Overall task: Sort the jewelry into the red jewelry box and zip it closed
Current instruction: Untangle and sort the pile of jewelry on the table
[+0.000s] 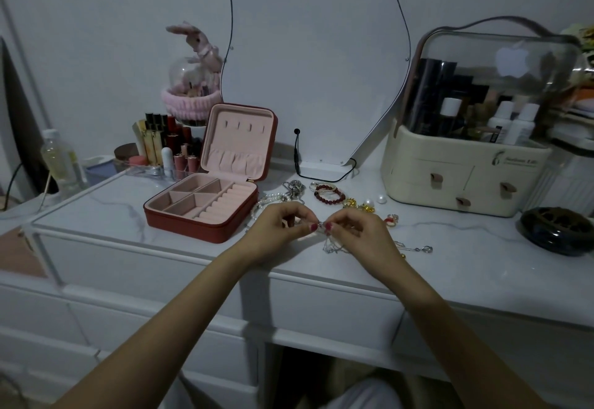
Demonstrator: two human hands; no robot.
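The red jewelry box (193, 225) lies open on the white marble-top dresser (96, 212), its pink lid upright and its pink compartments bare. Just right of it, my left hand (279, 228) and my right hand (356, 231) meet fingertip to fingertip and pinch a thin silver chain necklace (332, 246), which dangles below them. Behind my hands lie a pearl strand (273, 198), a silver chain (294, 186), dark red bead bracelets (329, 196), gold pieces (358, 205), a loose pearl (381, 199), a red ring (390, 219) and a pendant necklace (426, 249).
A clear tray of lipsticks and bottles (164, 148) stands behind the box. A cream cosmetics organiser (466, 177) with a clear dome fills the back right. A dark round dish (559, 230) sits at the right edge. A mirror (315, 54) with a black cable leans on the wall.
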